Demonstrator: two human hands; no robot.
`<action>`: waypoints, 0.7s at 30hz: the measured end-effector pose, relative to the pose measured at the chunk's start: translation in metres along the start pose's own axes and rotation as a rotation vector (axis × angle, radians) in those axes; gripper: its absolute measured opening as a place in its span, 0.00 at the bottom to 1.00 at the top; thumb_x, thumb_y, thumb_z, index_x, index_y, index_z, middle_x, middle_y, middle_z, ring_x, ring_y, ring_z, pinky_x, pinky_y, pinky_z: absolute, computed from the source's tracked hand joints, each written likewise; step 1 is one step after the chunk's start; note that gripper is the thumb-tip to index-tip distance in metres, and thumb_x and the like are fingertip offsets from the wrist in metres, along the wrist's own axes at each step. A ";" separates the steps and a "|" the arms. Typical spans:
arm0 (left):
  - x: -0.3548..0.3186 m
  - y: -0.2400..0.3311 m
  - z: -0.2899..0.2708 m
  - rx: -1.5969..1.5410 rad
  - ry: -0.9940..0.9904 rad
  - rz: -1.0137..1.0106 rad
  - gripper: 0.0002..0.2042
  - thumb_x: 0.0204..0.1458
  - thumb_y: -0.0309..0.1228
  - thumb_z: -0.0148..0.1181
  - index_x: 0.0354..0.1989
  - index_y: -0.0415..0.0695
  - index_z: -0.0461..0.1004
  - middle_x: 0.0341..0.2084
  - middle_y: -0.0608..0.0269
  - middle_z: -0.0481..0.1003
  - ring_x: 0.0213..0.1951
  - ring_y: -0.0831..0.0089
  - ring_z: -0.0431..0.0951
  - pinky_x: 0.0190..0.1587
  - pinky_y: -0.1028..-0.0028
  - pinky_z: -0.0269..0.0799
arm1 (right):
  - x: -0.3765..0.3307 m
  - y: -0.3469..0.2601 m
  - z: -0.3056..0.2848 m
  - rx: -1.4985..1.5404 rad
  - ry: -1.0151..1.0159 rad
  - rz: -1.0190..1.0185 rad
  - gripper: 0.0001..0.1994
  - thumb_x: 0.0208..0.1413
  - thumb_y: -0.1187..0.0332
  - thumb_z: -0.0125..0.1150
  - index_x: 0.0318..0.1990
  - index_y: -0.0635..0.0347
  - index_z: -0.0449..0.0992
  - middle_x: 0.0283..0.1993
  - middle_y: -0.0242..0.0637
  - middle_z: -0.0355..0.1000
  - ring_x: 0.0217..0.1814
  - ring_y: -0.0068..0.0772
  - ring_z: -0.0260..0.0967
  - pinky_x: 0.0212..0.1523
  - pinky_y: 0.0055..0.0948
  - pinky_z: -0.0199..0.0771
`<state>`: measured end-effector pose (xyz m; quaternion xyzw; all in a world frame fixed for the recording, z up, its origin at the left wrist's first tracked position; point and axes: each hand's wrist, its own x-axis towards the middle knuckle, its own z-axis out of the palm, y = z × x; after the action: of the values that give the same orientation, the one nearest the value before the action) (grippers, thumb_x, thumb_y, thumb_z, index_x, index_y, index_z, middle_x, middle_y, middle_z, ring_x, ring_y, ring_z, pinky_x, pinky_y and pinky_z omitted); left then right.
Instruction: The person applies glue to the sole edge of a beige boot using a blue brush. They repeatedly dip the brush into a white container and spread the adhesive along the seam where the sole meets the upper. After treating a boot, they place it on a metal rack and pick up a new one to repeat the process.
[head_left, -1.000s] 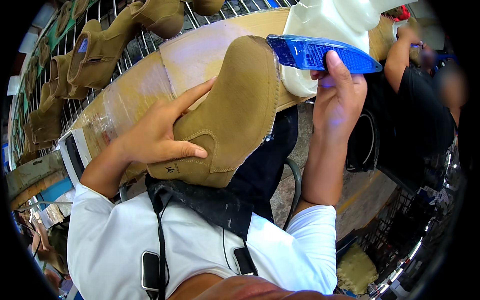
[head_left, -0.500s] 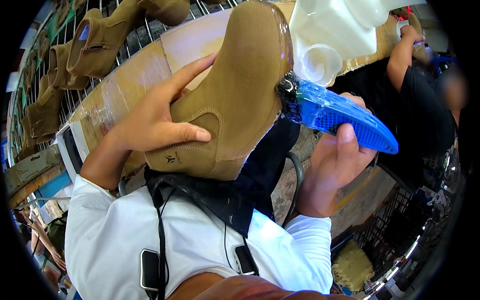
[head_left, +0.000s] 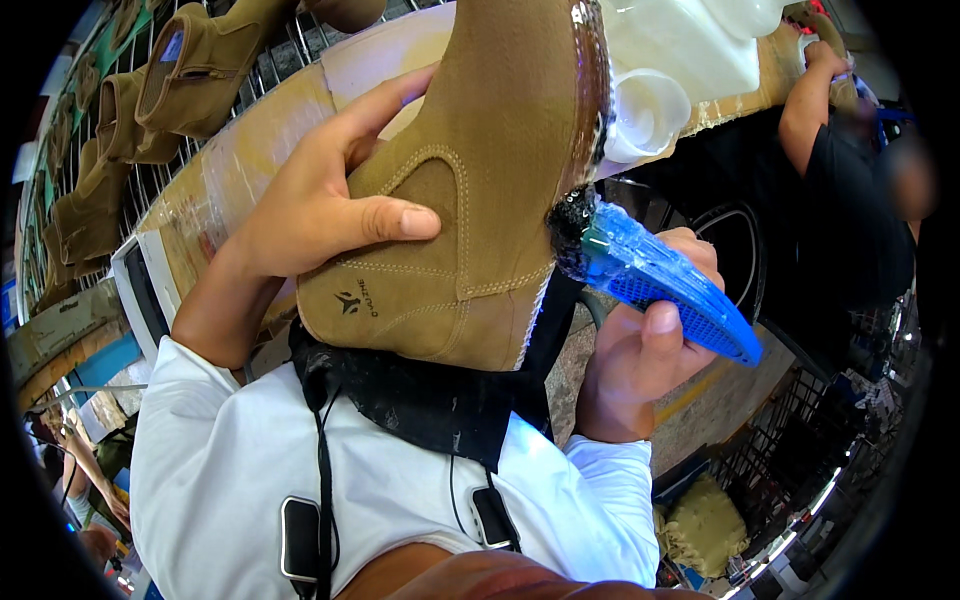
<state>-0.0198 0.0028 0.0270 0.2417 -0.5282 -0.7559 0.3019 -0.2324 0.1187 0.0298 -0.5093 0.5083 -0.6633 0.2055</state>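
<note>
A tan suede boot upper (head_left: 495,130) lies across my front, its stitched heel end toward my body. My left hand (head_left: 340,190) grips it from the left, thumb over the stitched side and fingers on the far side. In my right hand (head_left: 660,320) is a blue plastic brush (head_left: 672,280), thumb on its meshed back. Its dark, wet bristles (head_left: 573,222) touch the boot's right lower edge. Wet, shiny liquid coats that edge from the bristles up toward the toe. Dried clear residue covers the front of the brush handle.
Past the boot, a white plastic jug (head_left: 690,55) and a translucent cup (head_left: 645,115) stand on a cardboard-covered bench (head_left: 265,145). Tan boots (head_left: 195,75) fill a wire rack at the left. Another person in black (head_left: 850,190) sits at the far right.
The brush has moved down along the boot's edge toward the heel, leaving a wet, glossy strip behind. My left hand has brought the boot slightly closer and turned its side up more.
</note>
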 end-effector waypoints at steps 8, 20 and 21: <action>0.000 0.003 0.005 -0.067 0.051 0.003 0.40 0.41 0.34 0.67 0.62 0.36 0.51 0.51 0.53 0.67 0.51 0.69 0.69 0.54 0.72 0.63 | 0.009 -0.011 -0.010 -0.230 -0.214 -0.263 0.16 0.46 0.59 0.62 0.35 0.62 0.72 0.29 0.37 0.69 0.29 0.32 0.65 0.29 0.27 0.63; -0.001 0.002 0.004 -0.043 0.055 -0.032 0.38 0.43 0.36 0.66 0.61 0.35 0.53 0.51 0.54 0.66 0.53 0.70 0.67 0.55 0.73 0.61 | 0.032 -0.020 -0.020 -0.144 -0.282 -0.240 0.14 0.41 0.61 0.67 0.31 0.62 0.76 0.26 0.37 0.71 0.24 0.30 0.65 0.24 0.25 0.61; -0.001 0.003 0.005 -0.043 0.052 -0.038 0.38 0.43 0.36 0.66 0.61 0.35 0.53 0.51 0.54 0.66 0.53 0.70 0.67 0.55 0.73 0.61 | 0.033 -0.019 -0.018 -0.150 -0.275 -0.268 0.16 0.41 0.60 0.66 0.31 0.64 0.76 0.26 0.38 0.70 0.25 0.30 0.64 0.25 0.25 0.60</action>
<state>-0.0221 0.0057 0.0311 0.2649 -0.4989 -0.7663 0.3063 -0.2567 0.1087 0.0624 -0.6721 0.4509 -0.5693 0.1445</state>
